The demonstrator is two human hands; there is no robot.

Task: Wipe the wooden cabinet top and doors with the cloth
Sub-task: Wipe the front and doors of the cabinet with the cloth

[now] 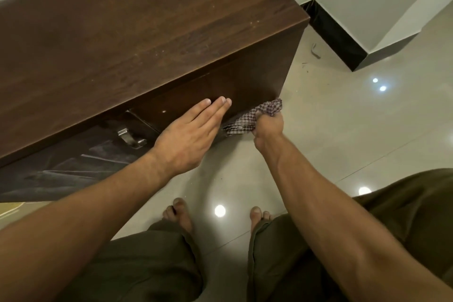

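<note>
A metal handle [131,138] sits on the lower door at about 9 o'clock from the left hand [190,133]. That hand lies flat, fingers straight and together, against the front of the wooden cabinet [137,32] (dust specks dot its top). At its 3 o'clock the right hand [268,127] is fisted around the checked cloth [255,116], pressing it to the door's lower right corner just above the floor [343,117].
</note>
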